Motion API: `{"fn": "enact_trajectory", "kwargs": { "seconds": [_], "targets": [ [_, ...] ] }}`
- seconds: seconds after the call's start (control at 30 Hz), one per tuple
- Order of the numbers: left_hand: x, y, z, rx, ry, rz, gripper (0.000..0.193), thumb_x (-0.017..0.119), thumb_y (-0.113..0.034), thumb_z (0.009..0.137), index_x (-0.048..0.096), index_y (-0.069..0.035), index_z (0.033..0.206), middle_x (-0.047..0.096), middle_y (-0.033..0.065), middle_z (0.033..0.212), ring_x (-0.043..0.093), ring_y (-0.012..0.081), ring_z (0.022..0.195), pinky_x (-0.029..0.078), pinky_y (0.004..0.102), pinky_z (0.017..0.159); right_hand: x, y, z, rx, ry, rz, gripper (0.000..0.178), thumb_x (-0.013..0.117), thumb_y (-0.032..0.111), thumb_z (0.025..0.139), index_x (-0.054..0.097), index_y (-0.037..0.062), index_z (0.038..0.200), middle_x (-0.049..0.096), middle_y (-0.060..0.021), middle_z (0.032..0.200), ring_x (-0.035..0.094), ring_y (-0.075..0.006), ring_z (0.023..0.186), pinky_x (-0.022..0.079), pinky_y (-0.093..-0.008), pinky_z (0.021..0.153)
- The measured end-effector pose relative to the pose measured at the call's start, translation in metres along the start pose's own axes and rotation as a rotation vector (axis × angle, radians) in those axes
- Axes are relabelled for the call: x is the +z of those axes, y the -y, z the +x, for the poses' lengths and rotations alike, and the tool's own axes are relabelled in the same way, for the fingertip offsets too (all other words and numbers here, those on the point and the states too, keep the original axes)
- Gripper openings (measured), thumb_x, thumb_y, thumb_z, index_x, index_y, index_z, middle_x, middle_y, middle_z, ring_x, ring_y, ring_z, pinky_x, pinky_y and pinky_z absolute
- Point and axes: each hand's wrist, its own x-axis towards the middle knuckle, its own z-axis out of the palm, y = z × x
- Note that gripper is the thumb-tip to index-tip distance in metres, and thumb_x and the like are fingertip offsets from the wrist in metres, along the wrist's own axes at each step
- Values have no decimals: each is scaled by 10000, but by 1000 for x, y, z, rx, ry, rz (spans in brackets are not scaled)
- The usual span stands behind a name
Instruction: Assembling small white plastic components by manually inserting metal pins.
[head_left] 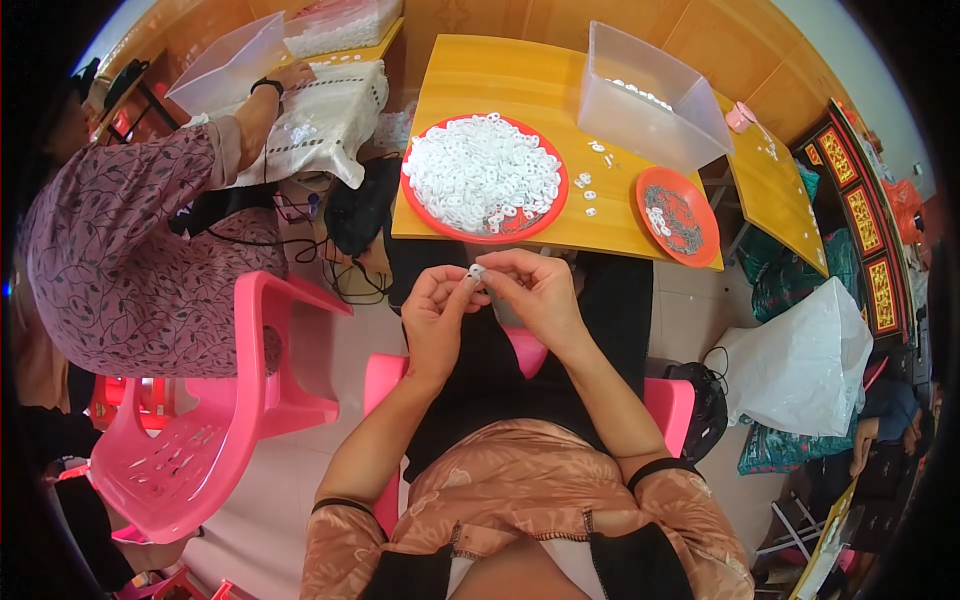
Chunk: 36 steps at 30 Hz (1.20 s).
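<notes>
Above my lap, just off the table's near edge, my left hand (440, 308) pinches a small white plastic piece (476, 270) with holes in it. From the other side my right hand (528, 290) closes its thumb and fingertips on the same piece. Whether a smaller part sits between the right fingertips is too small to tell. Beyond my hands lies a round red tray (412, 200) heaped with white plastic pieces (480, 170). A smaller red dish (703, 245), farther right, contains thin grey metal parts (683, 215) and several white pieces.
A yellow table (500, 65) holds the trays, a clear plastic box (655, 120) and several loose white pieces (590, 196). At left another person (130, 240) works at a cloth-covered surface, beside a pink chair (250, 380). A white sack (800, 360) stands at right.
</notes>
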Motion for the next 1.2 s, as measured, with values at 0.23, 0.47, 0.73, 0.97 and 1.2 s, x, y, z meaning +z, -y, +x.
{"fn": "enact_trajectory", "kwargs": {
  "seconds": [0.23,0.47,0.73,0.97,1.2],
  "targets": [
    [-4,-2,0,47,152,-75,169,603,-73,920,540,-12,1064,671,71,858,627,101,681,499,210,631,-7,16,-3,140,23,177,192,675,28,843,684,-17,1029,678,-38,819,540,-30,632,404,-165,535],
    [-3,-8,3,217,268,108,299,568,-49,923,567,9,1217,604,79,1092,567,108,964,458,236,825,-8,25,-2,174,73,363,186,679,0,829,618,15,1004,673,-42,853,566,-53,686,427,-176,600],
    [-3,-12,1,259,294,26,262,572,-106,928,618,26,1149,614,106,1153,573,169,1044,438,281,912,-3,30,-8,176,84,459,207,690,-24,812,519,91,825,630,-24,792,567,-69,674,436,-185,597],
    [2,-13,-5,393,166,151,248,562,-128,940,618,50,1103,631,117,1110,591,171,983,466,277,857,8,32,-15,153,34,551,284,700,-8,810,450,102,734,610,-31,776,539,-89,650,414,-198,583],
    [5,-12,-11,292,98,-21,228,548,-112,953,609,37,1113,628,101,1100,583,144,972,461,266,850,13,32,-13,185,57,577,131,682,62,856,554,59,828,619,-32,784,511,-70,619,410,-200,569]
  ]
}}
